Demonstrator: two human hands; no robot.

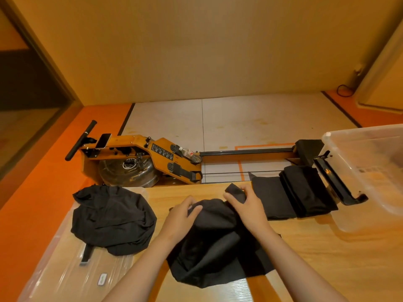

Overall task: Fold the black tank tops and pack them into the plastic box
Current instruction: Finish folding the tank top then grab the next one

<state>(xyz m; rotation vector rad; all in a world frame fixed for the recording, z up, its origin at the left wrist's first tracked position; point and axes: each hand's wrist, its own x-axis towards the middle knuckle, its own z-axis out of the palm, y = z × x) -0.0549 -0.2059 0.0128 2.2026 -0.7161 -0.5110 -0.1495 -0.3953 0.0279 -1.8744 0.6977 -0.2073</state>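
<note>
A crumpled black tank top (213,247) lies on the wooden table (316,258) right in front of me. My left hand (183,214) grips its upper edge with curled fingers. My right hand (244,203) pinches a strap or corner of the same top and lifts it slightly. A heap of unfolded black tank tops (111,221) sits to the left on a clear plastic lid (65,269). Folded black tops (298,192) lie stacked at the table's far right edge. The clear plastic box (370,171) stands at the right.
Beyond the table's far edge a wooden rowing machine (141,158) with a water tank stands on the floor, its rail running to the right behind the folded stack. A black latch of the box (340,184) lies beside the folded tops.
</note>
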